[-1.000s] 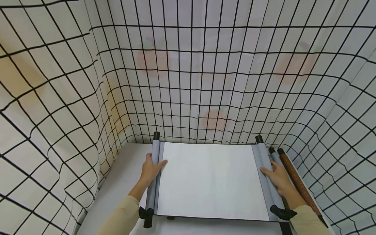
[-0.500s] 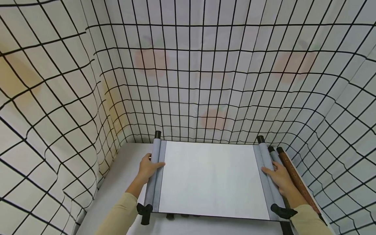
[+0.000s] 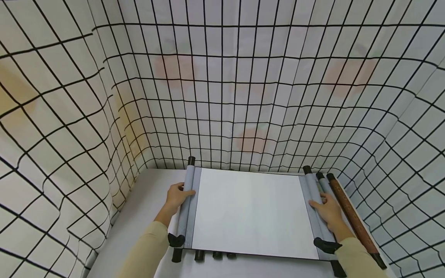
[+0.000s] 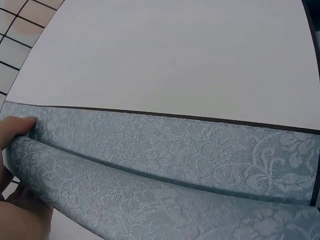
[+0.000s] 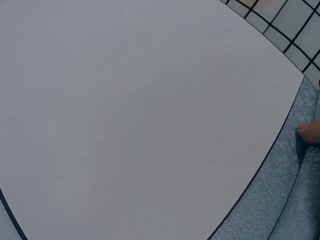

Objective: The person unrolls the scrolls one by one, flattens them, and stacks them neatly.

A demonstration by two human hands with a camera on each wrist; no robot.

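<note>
A hanging scroll with a blank white sheet [image 3: 253, 212] lies partly unrolled, held by both hands. Its left roll [image 3: 186, 204] and right roll [image 3: 318, 222] are pale blue brocade with black end knobs. My left hand [image 3: 175, 197] grips the left roll, thumb on top and fingers curled beneath, as the left wrist view shows from close by at the roll [image 4: 125, 195]. Around the right roll, my right hand [image 3: 328, 212] is curled with its thumb on top. In the right wrist view only that hand's thumb [image 5: 310, 132] appears, on the brocade border [image 5: 260, 195].
Right of the scroll lie another pale blue roll [image 3: 326, 186] and a brown roll [image 3: 351, 216] with black ends. Several black knobs [image 3: 199, 255] stick out under the scroll's front edge. Black grid netting [image 3: 226, 92] encloses the white table [image 3: 139, 208] at the back and sides.
My left hand has shifted rightward with the left roll, so the open span is slightly narrower. More black knobs show below the front edge. The right hand keeps its grip, nearly in place.
</note>
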